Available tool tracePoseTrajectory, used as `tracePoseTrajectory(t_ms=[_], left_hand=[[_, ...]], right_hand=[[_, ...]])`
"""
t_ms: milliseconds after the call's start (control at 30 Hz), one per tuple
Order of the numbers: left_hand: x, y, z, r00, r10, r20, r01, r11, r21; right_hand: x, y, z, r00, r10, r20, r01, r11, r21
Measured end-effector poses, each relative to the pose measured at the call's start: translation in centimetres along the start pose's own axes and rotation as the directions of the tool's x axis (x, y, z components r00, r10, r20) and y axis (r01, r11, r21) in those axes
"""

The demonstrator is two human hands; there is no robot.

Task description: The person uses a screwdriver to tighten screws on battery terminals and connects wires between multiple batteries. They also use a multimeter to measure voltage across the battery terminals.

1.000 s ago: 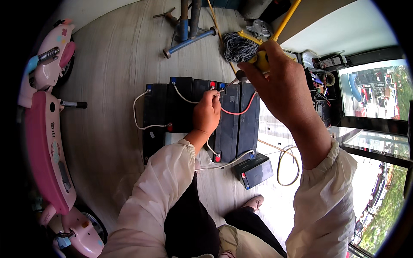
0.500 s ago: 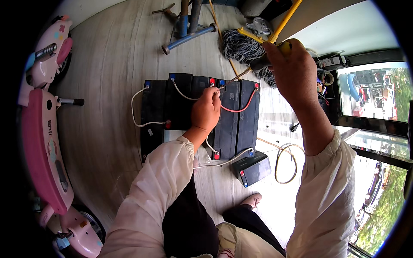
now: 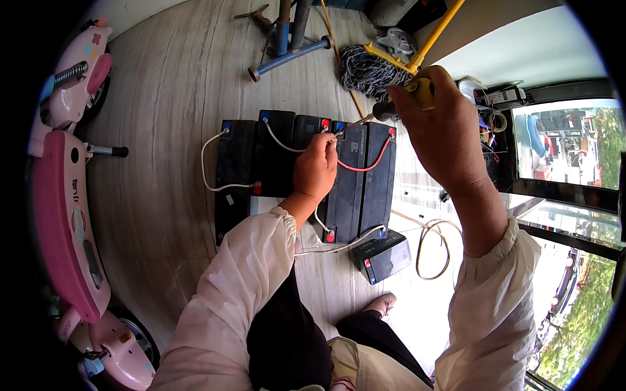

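Observation:
Several black batteries (image 3: 345,179) stand side by side on the floor, with red- and blue-marked terminals joined by cables. My left hand (image 3: 314,171) is closed in a pinch at a blue-marked terminal near the far edge. A red cable (image 3: 365,170) runs from under these fingers to a red-marked terminal at the right; its pinched end is mostly hidden. In my right hand (image 3: 440,137) is a screwdriver (image 3: 383,111) with a black and yellow handle. It slants down leftward, its tip at the terminal beside my left fingertips. White cables (image 3: 203,163) link other batteries.
A smaller black battery (image 3: 385,257) lies close to the row, near a coiled cable (image 3: 448,251). A mop (image 3: 368,72) and a blue metal stand (image 3: 290,57) are beyond. A pink ride-on scooter (image 3: 65,221) stands at left; glass panes (image 3: 567,143) are at right.
My right hand has come slightly lower and turned around the screwdriver handle. My left hand keeps its pinch at the same terminal. The whole view has shifted slightly.

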State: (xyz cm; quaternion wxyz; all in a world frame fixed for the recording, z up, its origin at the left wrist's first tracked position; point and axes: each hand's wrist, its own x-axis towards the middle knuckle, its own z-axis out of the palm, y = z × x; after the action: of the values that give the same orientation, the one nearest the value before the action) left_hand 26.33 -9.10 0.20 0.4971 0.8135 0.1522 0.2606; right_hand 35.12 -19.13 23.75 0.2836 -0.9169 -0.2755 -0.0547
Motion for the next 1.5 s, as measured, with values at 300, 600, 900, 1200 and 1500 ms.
tracePoseTrajectory(t_ms=[300, 600, 900, 1200, 1500], left_hand=[[-0.1, -0.2, -0.1, 1.0, 0.015, 0.0, -0.015, 1.0, 0.019], [0.1, 0.0, 0.0, 1.0, 0.025, 0.01, -0.025, 1.0, -0.012], [0.0, -0.1, -0.3, 0.998, -0.002, 0.06, 0.0, 0.999, 0.036], [-0.1, -0.3, -0.3, 0.998, -0.006, 0.067, 0.004, 0.999, 0.033], [-0.1, -0.1, -0.2, 0.997, -0.013, 0.079, 0.009, 0.999, 0.048]], right_hand=[[1.3, -2.5, -1.1, 0.979, 0.136, 0.154, -0.066, 0.918, -0.391], [2.5, -0.3, -2.4, 0.937, -0.005, 0.349, 0.058, 0.989, -0.14], [2.1, -0.9, -1.7, 0.927, -0.047, 0.371, 0.095, 0.989, -0.114], [1.6, 0.7, -1.6, 0.905, -0.308, 0.292, 0.334, 0.941, -0.043], [1.7, 0.8, -1.5, 0.928, -0.308, 0.211, 0.341, 0.93, -0.14]])
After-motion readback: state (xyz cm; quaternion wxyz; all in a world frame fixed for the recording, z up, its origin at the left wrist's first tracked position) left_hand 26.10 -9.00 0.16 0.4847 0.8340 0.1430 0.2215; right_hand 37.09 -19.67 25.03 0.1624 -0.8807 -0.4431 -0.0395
